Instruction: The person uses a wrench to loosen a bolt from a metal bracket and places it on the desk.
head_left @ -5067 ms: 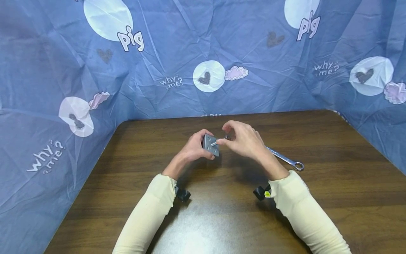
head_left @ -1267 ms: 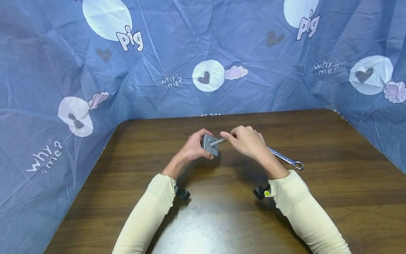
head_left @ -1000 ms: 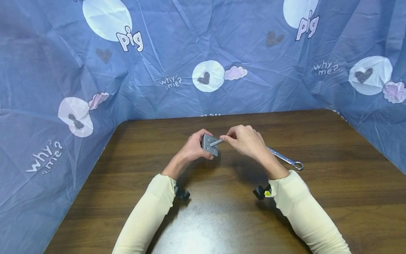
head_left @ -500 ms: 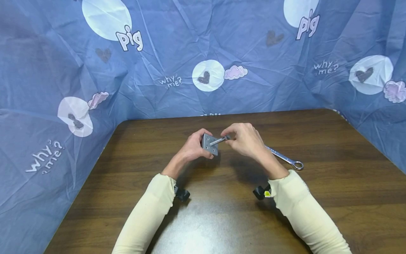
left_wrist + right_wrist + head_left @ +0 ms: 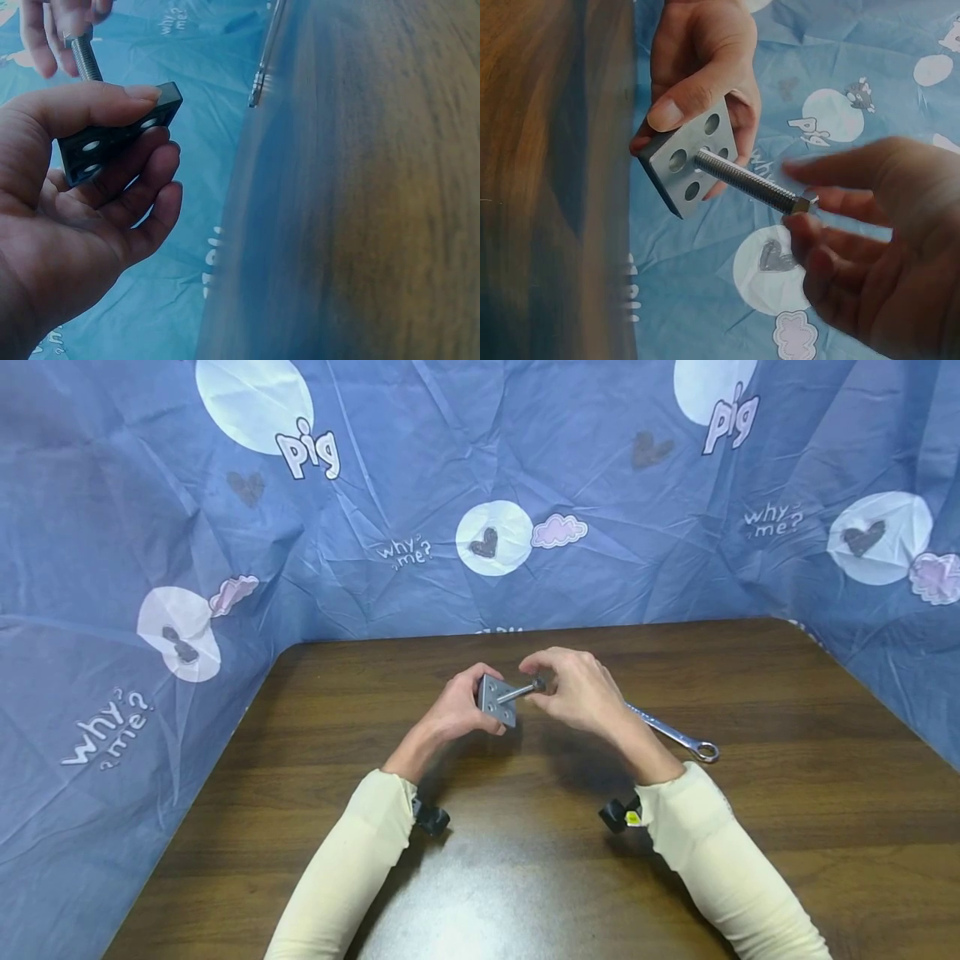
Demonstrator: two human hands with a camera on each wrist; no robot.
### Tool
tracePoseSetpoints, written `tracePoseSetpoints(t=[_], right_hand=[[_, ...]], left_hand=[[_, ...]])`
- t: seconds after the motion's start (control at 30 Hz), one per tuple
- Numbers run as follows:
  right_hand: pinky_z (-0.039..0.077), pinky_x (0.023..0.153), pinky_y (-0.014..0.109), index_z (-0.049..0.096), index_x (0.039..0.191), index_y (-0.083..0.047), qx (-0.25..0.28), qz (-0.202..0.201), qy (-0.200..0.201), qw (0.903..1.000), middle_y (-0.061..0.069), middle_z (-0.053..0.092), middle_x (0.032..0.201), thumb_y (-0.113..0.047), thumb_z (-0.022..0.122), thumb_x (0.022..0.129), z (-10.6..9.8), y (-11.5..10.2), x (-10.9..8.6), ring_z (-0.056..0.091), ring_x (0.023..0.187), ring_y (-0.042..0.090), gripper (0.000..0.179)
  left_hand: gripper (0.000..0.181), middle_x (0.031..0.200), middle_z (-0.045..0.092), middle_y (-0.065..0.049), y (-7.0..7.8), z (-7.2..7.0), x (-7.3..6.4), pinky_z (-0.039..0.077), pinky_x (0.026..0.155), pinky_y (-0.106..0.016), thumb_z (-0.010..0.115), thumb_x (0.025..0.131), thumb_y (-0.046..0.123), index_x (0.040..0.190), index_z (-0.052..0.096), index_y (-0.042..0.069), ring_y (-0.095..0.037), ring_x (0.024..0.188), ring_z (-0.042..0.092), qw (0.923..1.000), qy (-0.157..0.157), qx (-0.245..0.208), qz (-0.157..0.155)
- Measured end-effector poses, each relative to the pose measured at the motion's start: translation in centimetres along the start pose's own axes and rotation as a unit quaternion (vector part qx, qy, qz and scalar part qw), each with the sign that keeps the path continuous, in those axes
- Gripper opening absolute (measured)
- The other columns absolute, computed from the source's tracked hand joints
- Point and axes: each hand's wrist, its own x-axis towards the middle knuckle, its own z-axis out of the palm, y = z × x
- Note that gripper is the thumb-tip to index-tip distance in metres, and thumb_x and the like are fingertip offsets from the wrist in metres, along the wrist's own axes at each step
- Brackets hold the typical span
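My left hand grips a small grey metal plate by its edges, thumb on one side and fingers curled behind. Several round holes pierce the plate. A threaded hex bolt stands out of its middle hole, pointing toward my right hand. In the right wrist view the right thumb lies against the hex head, while the index finger is lifted away from it. The other right fingers are loosely bent behind the head. In the left wrist view, the left thumb covers part of the plate.
A combination wrench lies on the brown wooden table, right of the right hand, its near end hidden by the forearm. A blue printed cloth hangs behind and beside the table. Black wrist cameras sit under both sleeves.
The right fingers pinched the bolt's outer end about one second ago; since then they have spread and exposed its head. Compared with five seconds ago, more bolt shows. The left hand and plate stay put.
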Motion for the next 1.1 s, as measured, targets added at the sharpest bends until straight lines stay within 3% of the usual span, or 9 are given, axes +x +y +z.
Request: tracePoseSetpoints(t=[0.07,0.13,0.23,0.33,0.43,0.6,0.83,1.0,1.1], right_hand=[[0.052,0.075,0.041,0.066,0.116,-0.016,-0.002,0.029,-0.018,0.9994,0.002,0.071,0.109,-0.037,0.074,0.082,-0.06,0.04,-0.02,0.068,0.089,0.021,0.041],[0.051,0.073,0.043,0.065,0.115,-0.017,-0.014,0.063,-0.033,0.9974,0.002,0.071,0.103,-0.051,0.064,0.087,-0.06,0.12,-0.03,0.067,0.091,0.022,0.044],[0.046,0.060,0.039,0.068,0.095,-0.016,-0.037,0.102,-0.054,0.9927,0.000,0.064,0.080,-0.061,0.047,0.092,-0.02,0.31,-0.08,0.062,0.079,0.021,0.050],[0.035,0.049,0.033,0.064,0.074,-0.017,-0.052,0.115,-0.062,0.9901,-0.003,0.047,0.061,-0.063,0.041,0.094,0.01,0.41,-0.08,0.051,0.064,0.018,0.055],[0.031,0.047,0.031,0.065,0.073,-0.018,-0.046,0.112,-0.062,0.9906,-0.004,0.042,0.058,-0.058,0.045,0.095,0.00,0.39,-0.05,0.046,0.060,0.016,0.050],[0.035,0.050,0.030,0.074,0.089,-0.017,-0.038,0.100,-0.056,0.9927,-0.003,0.059,0.067,-0.051,0.055,0.092,-0.13,0.20,-0.04,0.050,0.064,0.015,0.038],[0.042,0.055,0.030,0.075,0.096,-0.018,-0.029,0.054,-0.032,0.9976,-0.004,0.074,0.081,-0.038,0.068,0.088,-0.28,0.00,-0.04,0.059,0.067,0.013,0.022],[0.049,0.063,0.035,0.076,0.102,-0.019,-0.018,0.031,-0.015,0.9992,0.001,0.077,0.091,-0.029,0.074,0.083,-0.36,0.05,-0.16,0.068,0.076,0.015,0.022],[0.046,0.059,0.033,0.076,0.103,-0.020,-0.011,0.029,-0.008,0.9995,0.002,0.077,0.091,-0.024,0.076,0.080,-0.42,0.02,-0.16,0.064,0.071,0.015,0.023]], left_hand=[[0.068,0.095,0.068,-0.015,-0.03,-0.02,-0.02,0.049,0.069,-0.025,0.081,0.056,-0.004,0.118,0.055,0.007,-0.014,0.077,0.061,1.0000,0.000,0.000,0.000],[0.068,0.096,0.068,-0.016,-0.06,-0.02,-0.04,0.049,0.070,-0.025,0.081,0.056,-0.004,0.118,0.055,0.007,-0.015,0.078,0.061,1.0000,0.001,0.003,0.000],[0.067,0.097,0.068,-0.016,-0.11,-0.01,-0.07,0.050,0.070,-0.025,0.081,0.057,-0.003,0.118,0.055,0.007,-0.016,0.079,0.061,1.0000,0.002,0.007,-0.001],[0.067,0.098,0.068,-0.015,-0.11,0.04,-0.06,0.050,0.071,-0.025,0.081,0.057,-0.003,0.119,0.055,0.007,-0.016,0.080,0.061,0.9999,0.001,0.010,-0.003],[0.068,0.099,0.068,-0.016,-0.08,0.08,-0.03,0.050,0.071,-0.025,0.080,0.058,-0.003,0.120,0.055,0.006,-0.017,0.080,0.061,0.9999,-0.001,0.010,-0.006],[0.068,0.099,0.068,-0.016,-0.09,0.05,0.01,0.050,0.071,-0.025,0.080,0.058,-0.003,0.120,0.054,0.006,-0.016,0.080,0.061,1.0000,-0.002,0.007,-0.007],[0.067,0.101,0.067,-0.016,-0.11,-0.08,-0.08,0.049,0.072,-0.025,0.080,0.058,-0.002,0.119,0.054,0.007,-0.018,0.082,0.061,0.9999,-0.003,0.008,-0.009],[0.068,0.102,0.067,-0.017,-0.14,-0.14,-0.04,0.049,0.071,-0.025,0.080,0.059,-0.003,0.120,0.054,0.006,-0.018,0.082,0.061,0.9999,-0.004,0.005,-0.009],[0.068,0.102,0.067,-0.017,-0.12,-0.15,-0.02,0.050,0.071,-0.025,0.080,0.059,-0.003,0.121,0.053,0.005,-0.018,0.083,0.062,0.9999,-0.005,0.006,-0.007]])
